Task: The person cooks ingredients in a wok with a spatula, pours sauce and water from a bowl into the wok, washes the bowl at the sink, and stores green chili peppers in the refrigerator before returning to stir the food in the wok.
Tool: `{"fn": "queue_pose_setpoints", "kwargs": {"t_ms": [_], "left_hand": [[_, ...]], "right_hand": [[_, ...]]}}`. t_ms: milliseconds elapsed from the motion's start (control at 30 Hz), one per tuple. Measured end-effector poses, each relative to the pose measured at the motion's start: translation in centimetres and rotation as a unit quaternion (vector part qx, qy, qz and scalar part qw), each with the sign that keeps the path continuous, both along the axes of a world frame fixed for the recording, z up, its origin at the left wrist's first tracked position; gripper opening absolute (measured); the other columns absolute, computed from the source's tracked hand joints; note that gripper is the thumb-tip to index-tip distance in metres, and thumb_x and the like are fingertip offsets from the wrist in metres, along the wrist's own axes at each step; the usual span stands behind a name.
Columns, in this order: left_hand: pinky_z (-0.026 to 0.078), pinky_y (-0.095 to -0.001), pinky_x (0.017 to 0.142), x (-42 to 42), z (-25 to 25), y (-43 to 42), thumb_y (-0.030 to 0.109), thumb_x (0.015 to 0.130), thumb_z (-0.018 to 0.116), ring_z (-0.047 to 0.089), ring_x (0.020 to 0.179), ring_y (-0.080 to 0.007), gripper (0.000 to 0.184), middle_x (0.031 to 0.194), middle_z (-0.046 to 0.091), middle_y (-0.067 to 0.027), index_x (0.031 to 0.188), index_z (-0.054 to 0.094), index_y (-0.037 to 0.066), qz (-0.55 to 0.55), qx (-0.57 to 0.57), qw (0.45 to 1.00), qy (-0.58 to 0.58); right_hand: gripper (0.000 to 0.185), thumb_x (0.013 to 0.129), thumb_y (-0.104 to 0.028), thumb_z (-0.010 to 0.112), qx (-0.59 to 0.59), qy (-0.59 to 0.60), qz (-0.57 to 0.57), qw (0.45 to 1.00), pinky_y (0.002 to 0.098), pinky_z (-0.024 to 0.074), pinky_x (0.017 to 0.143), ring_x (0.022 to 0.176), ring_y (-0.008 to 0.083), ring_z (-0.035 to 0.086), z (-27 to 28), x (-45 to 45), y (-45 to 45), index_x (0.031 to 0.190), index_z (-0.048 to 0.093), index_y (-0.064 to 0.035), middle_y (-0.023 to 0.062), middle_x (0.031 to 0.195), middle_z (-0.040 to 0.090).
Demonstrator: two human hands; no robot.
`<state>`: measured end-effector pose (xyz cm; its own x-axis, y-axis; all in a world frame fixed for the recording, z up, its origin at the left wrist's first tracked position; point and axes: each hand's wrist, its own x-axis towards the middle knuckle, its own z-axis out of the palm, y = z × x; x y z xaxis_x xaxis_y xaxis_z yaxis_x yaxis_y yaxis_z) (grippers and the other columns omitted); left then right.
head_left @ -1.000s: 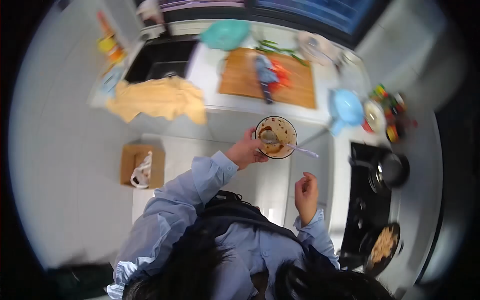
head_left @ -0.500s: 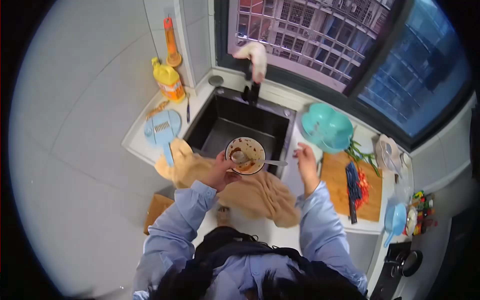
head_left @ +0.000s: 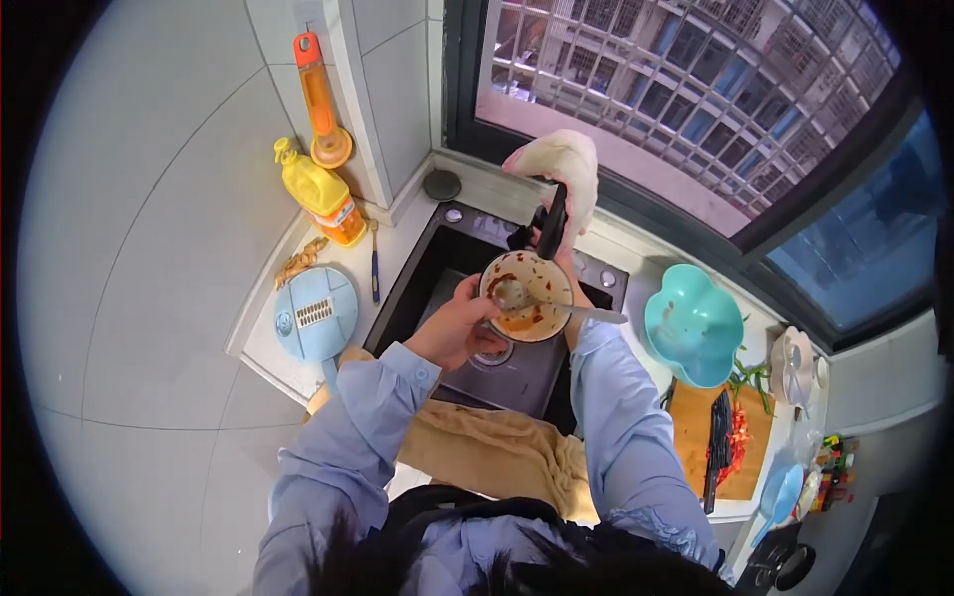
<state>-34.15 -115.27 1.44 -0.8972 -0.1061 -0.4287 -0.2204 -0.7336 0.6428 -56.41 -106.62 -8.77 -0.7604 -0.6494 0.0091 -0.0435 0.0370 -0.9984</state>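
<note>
Fingers of our left hand [head_left: 452,333] clamp the bowl [head_left: 547,284] over the sink [head_left: 517,382]; our right hand [head_left: 573,288] is partly hidden behind it, fingers impossible to tell.

The cutting board [head_left: 689,429] looks wooden and smooth; the towel [head_left: 497,447], soft cloth.

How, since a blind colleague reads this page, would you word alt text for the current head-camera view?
A left hand holds a round cream bowl with a dark rim, brown residue and a silvery spoon inside, above a black rectangular sink. The right hand, mostly hidden, is near a black faucet.
</note>
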Motion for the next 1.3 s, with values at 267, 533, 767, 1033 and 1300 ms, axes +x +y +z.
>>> {"fn": "queue_pose_setpoints", "kwargs": {"t_ms": [267, 533, 767, 1033, 1300], "left_hand": [[0.052, -0.0269, 0.050, -1.3, 0.0, -0.2, 0.008, 0.072, 0.051, 0.060, 0.058, -0.0203, 0.063, 0.097, 0.054, -0.0108, 0.127, 0.020, 0.015, 0.003, -0.005, 1.000, -0.003], [0.052, -0.0273, 0.051, -2.1, -1.1, -0.1, 0.007, 0.072, 0.051, 0.059, 0.059, -0.0204, 0.063, 0.096, 0.054, -0.0105, 0.127, 0.022, 0.015, 0.027, 0.006, 1.000, -0.012], [0.053, -0.0286, 0.052, -1.7, -3.2, 0.0, 0.008, 0.072, 0.051, 0.059, 0.061, -0.0212, 0.063, 0.097, 0.053, -0.0106, 0.127, 0.022, 0.016, 0.022, -0.003, 1.000, -0.018], [0.052, -0.0300, 0.060, -1.0, -3.3, 0.3, 0.010, 0.072, 0.047, 0.059, 0.073, -0.0169, 0.057, 0.102, 0.053, -0.0061, 0.126, 0.029, 0.018, -0.003, -0.027, 0.999, -0.038], [0.052, -0.0278, 0.053, -1.0, -3.8, 0.9, 0.007, 0.070, 0.050, 0.059, 0.058, -0.0212, 0.063, 0.097, 0.054, -0.0106, 0.127, 0.024, 0.017, 0.018, 0.009, 0.999, -0.036]], "right_hand": [[0.018, 0.085, -0.022, 0.051, -0.162, -0.149, 0.015, 0.975, 0.0278, 0.0464, 0.058, 0.065, 0.0138, 0.056, 1.9, 3.8, -0.6, 0.083, 0.054, -0.0049, 0.0041, 0.075, 0.057], [0.036, 0.089, -0.033, 0.042, -0.243, -0.408, 0.116, 0.872, 0.0365, 0.0481, 0.079, 0.087, 0.0224, 0.059, -3.8, 2.3, -0.2, 0.114, 0.050, -0.0090, 0.0080, 0.099, 0.060], [0.022, 0.085, -0.025, 0.048, -0.116, -0.266, 0.062, 0.955, 0.0316, 0.0475, 0.065, 0.074, 0.0183, 0.058, -2.1, 2.5, -1.0, 0.092, 0.056, -0.0061, 0.0071, 0.084, 0.059], [0.022, 0.083, -0.022, 0.051, 0.021, -0.064, 0.114, 0.991, 0.0306, 0.0447, 0.062, 0.072, 0.0154, 0.057, -3.3, -0.6, 0.2, 0.084, 0.057, -0.0013, 0.0067, 0.079, 0.060], [0.025, 0.085, -0.018, 0.051, 0.257, 0.236, 0.253, 0.902, 0.0319, 0.0417, 0.076, 0.086, 0.0191, 0.053, 3.5, -0.2, 1.3, 0.104, 0.052, -0.0023, 0.0126, 0.100, 0.055]]}}
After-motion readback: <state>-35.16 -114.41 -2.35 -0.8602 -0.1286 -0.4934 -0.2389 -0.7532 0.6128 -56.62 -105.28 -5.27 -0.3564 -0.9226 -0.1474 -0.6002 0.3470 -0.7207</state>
